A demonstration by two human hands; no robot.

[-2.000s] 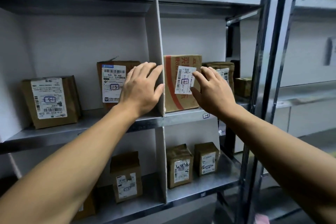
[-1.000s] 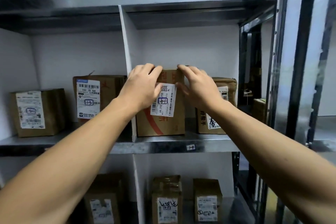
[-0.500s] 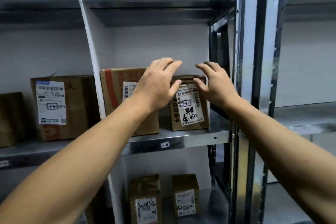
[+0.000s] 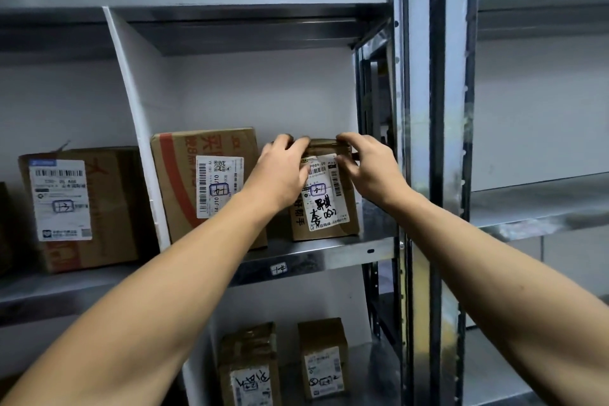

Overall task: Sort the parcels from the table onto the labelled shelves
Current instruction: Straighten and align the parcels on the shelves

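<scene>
Both grips are closing in: half a second ago they were hovering spread in front of the small parcel, and now they are settling on its top edge. Left grip [image 4: 283, 171] is curling its fingers over the top left corner of the parcel [image 4: 324, 211], thumb lying on the label. Right grip [image 4: 372, 171] is doing the same at the top right corner. Neither is spread any more; both are clamped on that parcel.

It is standing upright on the shelf [image 4: 329, 255], at the right end of the bay, just beside the bigger box [image 4: 184, 194] with the red stripe. To me this looks like the placing step, with the parcel being squared up in its slot. The next move, I'd judge, calls for a small nudge to straighten it, then letting go and heading back to the table for another.
</scene>
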